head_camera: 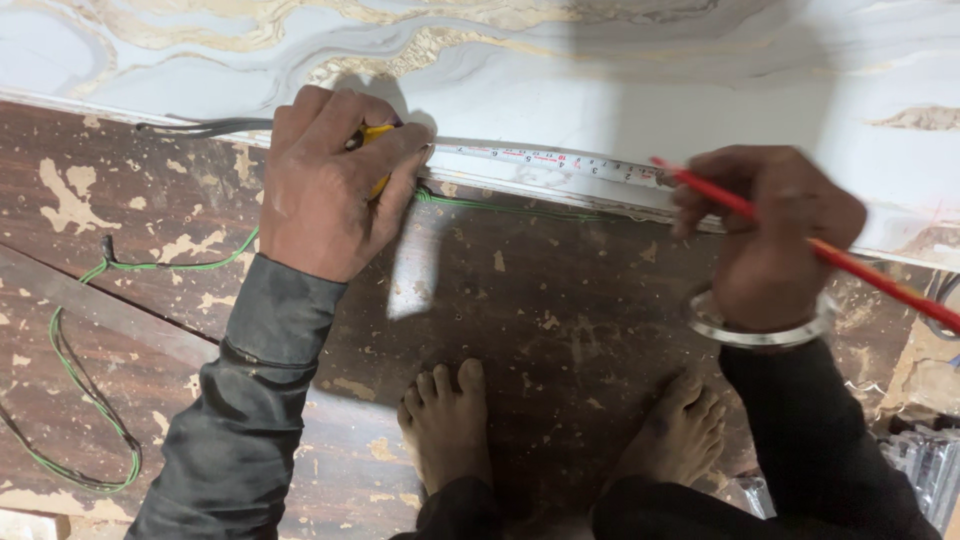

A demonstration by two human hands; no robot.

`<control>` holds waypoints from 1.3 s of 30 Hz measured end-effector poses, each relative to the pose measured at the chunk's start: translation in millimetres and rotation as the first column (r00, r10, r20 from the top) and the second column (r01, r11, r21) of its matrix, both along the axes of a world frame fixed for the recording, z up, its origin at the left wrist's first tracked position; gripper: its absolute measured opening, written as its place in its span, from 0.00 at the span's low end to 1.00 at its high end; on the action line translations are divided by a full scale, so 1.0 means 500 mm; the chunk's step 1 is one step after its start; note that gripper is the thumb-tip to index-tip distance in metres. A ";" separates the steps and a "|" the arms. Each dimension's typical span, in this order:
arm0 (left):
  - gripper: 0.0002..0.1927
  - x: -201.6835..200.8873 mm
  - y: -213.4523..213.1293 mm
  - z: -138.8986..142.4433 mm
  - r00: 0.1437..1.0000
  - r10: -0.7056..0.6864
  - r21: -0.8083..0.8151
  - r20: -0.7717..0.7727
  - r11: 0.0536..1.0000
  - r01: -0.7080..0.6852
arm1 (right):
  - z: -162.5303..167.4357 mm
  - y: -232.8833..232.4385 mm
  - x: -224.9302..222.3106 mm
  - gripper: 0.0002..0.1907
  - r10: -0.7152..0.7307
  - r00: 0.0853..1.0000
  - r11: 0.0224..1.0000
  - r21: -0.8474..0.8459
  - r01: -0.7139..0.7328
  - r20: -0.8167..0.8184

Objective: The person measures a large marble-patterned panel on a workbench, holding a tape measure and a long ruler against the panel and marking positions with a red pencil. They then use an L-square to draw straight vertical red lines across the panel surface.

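Left hand [325, 185] was closed over a yellow tape measure case [378, 140], pressing it at the lower edge of the marbled white panel [620, 60]. The tape blade [545, 160] ran out to the right along that edge and ended at the right hand [775, 225]. Right hand was curled around a red pencil [830, 255], tip [657, 162] at the blade's far end, shaft slanting down to the right past the wrist. A metal bangle [755, 330] sat on the right wrist.

A green wire [90, 400] trailed under the panel edge and looped over the dark, paint-flecked floor [560, 310] at left. A grey cable [200, 127] lay along the edge left of the left hand. 2 bare feet [450, 425] stood below, between the arms. Bare floor lay open between hands and feet; clutter crowded the lower right corner, too blurred to tell.
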State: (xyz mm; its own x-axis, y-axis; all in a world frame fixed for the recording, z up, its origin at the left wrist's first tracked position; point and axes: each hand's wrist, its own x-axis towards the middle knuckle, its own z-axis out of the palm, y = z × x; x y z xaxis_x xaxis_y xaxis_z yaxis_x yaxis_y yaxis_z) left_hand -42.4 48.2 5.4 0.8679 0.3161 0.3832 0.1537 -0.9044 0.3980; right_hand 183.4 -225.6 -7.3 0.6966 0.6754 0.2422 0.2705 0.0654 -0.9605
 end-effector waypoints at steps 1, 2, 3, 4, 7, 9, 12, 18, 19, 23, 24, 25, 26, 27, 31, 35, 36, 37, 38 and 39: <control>0.05 0.000 0.000 0.000 1.000 -0.001 -0.002 -0.003 1.000 0.001 | 0.000 -0.009 0.010 0.25 -0.012 1.000 1.000 0.026 0.013 -0.008; 0.05 0.000 0.001 0.001 1.000 -0.002 -0.003 -0.007 1.000 0.002 | -0.002 -0.018 0.018 0.25 -0.024 1.000 0.998 0.051 0.025 -0.016; 0.05 0.000 0.001 0.001 1.000 0.002 -0.006 -0.009 1.000 -0.002 | 0.003 -0.031 0.031 0.25 -0.020 1.000 0.997 0.075 0.021 -0.013; 0.06 0.001 0.001 0.001 1.000 0.003 -0.002 -0.007 1.000 -0.003 | 0.005 -0.042 0.039 0.25 -0.029 0.999 0.996 0.079 0.031 -0.032; 0.06 0.001 0.002 0.000 1.000 -0.002 0.000 -0.006 1.000 0.002 | 0.010 -0.058 0.054 0.24 -0.062 0.993 0.995 0.071 0.069 -0.104; 0.05 0.001 0.001 0.000 1.000 0.000 -0.002 -0.003 1.000 0.000 | 0.010 -0.049 0.055 0.23 -0.025 0.995 0.995 0.097 0.034 -0.094; 0.05 0.001 0.002 -0.001 1.000 -0.004 0.001 0.005 1.000 0.004 | 0.015 -0.020 0.037 0.20 0.037 0.996 0.993 0.115 -0.028 -0.081; 0.07 0.002 -0.001 0.000 1.000 0.003 -0.002 0.012 1.000 -0.003 | 0.050 0.016 -0.028 0.05 0.041 0.998 0.977 -0.209 -0.049 -0.045; 0.07 0.002 -0.002 0.000 1.000 0.003 -0.004 0.012 1.000 -0.003 | 0.052 0.021 -0.035 0.04 0.078 0.997 0.971 -0.224 -0.082 -0.029; 0.07 0.002 -0.001 -0.001 1.000 0.000 0.010 0.010 1.000 0.000 | 0.046 0.044 -0.051 0.05 0.137 0.990 0.974 -0.179 -0.137 -0.010; 0.07 0.002 0.000 -0.002 1.000 0.000 0.014 0.009 1.000 0.000 | 0.043 0.048 -0.054 0.05 0.147 0.989 0.974 -0.173 -0.143 0.008; 0.06 0.001 -0.001 -0.002 1.000 0.002 0.010 0.007 1.000 -0.002 | 0.042 0.049 -0.057 0.06 0.154 0.988 0.975 -0.166 -0.148 0.027; 0.06 0.000 -0.002 -0.002 1.000 0.002 0.008 0.006 1.000 -0.002 | 0.042 0.049 -0.060 0.05 0.136 0.989 0.969 -0.213 -0.122 0.052; 0.06 0.000 0.000 -0.003 1.000 0.002 0.009 0.007 1.000 -0.002 | 0.043 0.048 -0.063 0.05 0.120 0.990 0.962 -0.256 -0.096 0.079; 0.06 0.000 0.002 -0.005 1.000 -0.003 0.013 0.011 1.000 0.003 | 0.048 0.039 -0.071 0.04 0.092 0.987 0.943 -0.328 -0.045 0.129; 0.07 0.000 0.002 -0.007 1.000 -0.006 0.006 0.015 1.000 0.006 | 0.041 0.039 -0.075 0.03 0.042 0.990 0.948 -0.318 0.002 0.132; 0.06 0.000 0.002 -0.007 1.000 -0.002 0.003 0.015 1.000 0.002 | 0.038 0.040 -0.076 0.03 0.037 0.991 0.950 -0.312 0.006 0.131; 0.07 -0.001 0.002 -0.007 1.000 0.000 0.007 0.012 1.000 0.000 | 0.036 0.040 -0.077 0.03 0.031 0.991 0.951 -0.308 0.011 0.130; 0.07 -0.002 0.003 -0.007 1.000 -0.004 0.011 0.008 1.000 0.004 | 0.034 0.041 -0.079 0.03 0.023 0.991 0.952 -0.306 0.020 0.135; 0.08 -0.002 0.003 -0.007 1.000 -0.008 0.015 0.004 1.000 0.008 | 0.033 0.042 -0.080 0.03 0.015 0.990 0.952 -0.304 0.029 0.142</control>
